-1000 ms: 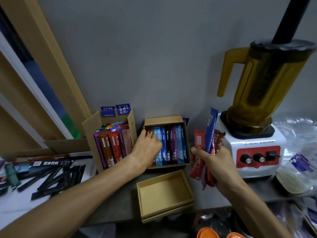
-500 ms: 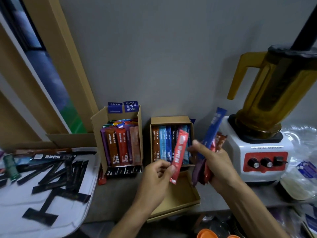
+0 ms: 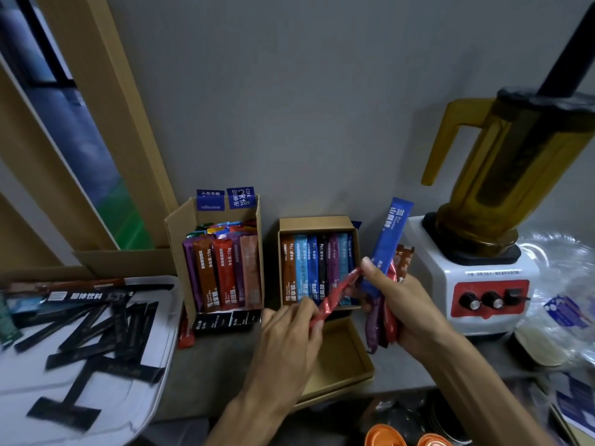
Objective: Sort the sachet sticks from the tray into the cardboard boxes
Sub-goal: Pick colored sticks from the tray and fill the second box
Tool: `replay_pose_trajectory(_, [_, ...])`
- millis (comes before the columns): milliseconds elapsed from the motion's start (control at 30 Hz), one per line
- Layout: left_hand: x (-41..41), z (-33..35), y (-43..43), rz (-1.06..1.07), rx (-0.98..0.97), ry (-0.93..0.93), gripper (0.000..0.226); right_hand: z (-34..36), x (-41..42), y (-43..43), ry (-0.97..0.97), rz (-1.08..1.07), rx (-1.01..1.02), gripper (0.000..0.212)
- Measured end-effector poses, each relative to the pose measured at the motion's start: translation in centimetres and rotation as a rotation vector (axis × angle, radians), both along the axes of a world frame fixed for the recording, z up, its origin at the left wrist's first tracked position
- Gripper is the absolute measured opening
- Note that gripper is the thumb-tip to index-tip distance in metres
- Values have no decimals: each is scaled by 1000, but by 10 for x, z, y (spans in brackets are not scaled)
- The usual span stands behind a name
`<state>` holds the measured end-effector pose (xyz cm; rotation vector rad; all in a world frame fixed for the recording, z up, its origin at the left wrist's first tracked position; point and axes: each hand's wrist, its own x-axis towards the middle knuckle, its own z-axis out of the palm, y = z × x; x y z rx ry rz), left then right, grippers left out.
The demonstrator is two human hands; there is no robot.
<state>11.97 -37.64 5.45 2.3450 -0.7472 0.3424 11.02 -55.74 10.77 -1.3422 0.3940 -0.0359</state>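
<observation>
My left hand [image 3: 289, 336] pinches the lower end of a red sachet stick [image 3: 338, 292], slanted in front of the small cardboard box [image 3: 317, 224] filled with upright sachets. My right hand [image 3: 405, 304] grips a bundle of sachets, with a blue stick [image 3: 388, 243] poking up highest; its thumb touches the red stick's upper end. A taller cardboard box [image 3: 180, 233] to the left holds several brown, red and purple sachets. The white tray [image 3: 154, 375] at the left carries several black sachet sticks [image 3: 96, 346].
An empty box lid [image 3: 347, 365] lies under my hands. A blender [image 3: 489, 278] with an amber jug stands at the right, with plastic wrap beside it. Black sachets [image 3: 225, 321] lie in front of the tall box. Orange lids [image 3: 384, 437] sit below the counter edge.
My left hand left the small box and took a red stick from the right hand's bundle. That stick has since tilted lower, and the view has shifted left.
</observation>
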Motion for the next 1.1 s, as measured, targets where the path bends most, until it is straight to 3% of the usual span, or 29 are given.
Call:
replay_pose_trajectory(100, [3, -6, 1, 18, -7, 15, 29, 0, 1, 0, 18, -49, -88, 19])
replay_pose_trajectory(133, [4, -5, 3, 27, -97, 126, 32, 0, 2, -1, 14, -69, -101, 18])
replay_pose_trajectory(233, [6, 4, 4, -55, -503, 705, 40, 4, 4, -5, -15, -86, -77, 15])
replay_pose_trajectory(300, [10, 8, 3, -79, -600, 824, 35, 9, 4, -6, -40, -57, -47, 14])
replay_pose_trajectory(500, [12, 12, 6, -80, -658, 875, 13, 4, 7, -8, -28, -76, -60, 25])
replay_pose_trajectory(667, [13, 10, 7, 9, -956, 1060, 13, -9, 4, -9, -4, -112, -27, 28])
replay_pose_trajectory(800, [16, 12, 10, -100, -548, 941, 13, -11, 5, -9, -27, -144, -48, 25])
replay_pose_trajectory(900, [24, 17, 12, -130, -509, 975, 24, -5, 6, -9, -58, -162, -90, 23])
replay_pose_trajectory(1000, [23, 20, 14, -102, -587, 974, 22, 3, 5, -14, -74, -207, -95, 21])
replay_pose_trajectory(1100, [27, 22, 9, 121, -898, 868, 16, -1, -5, -20, -36, -94, -232, 22])
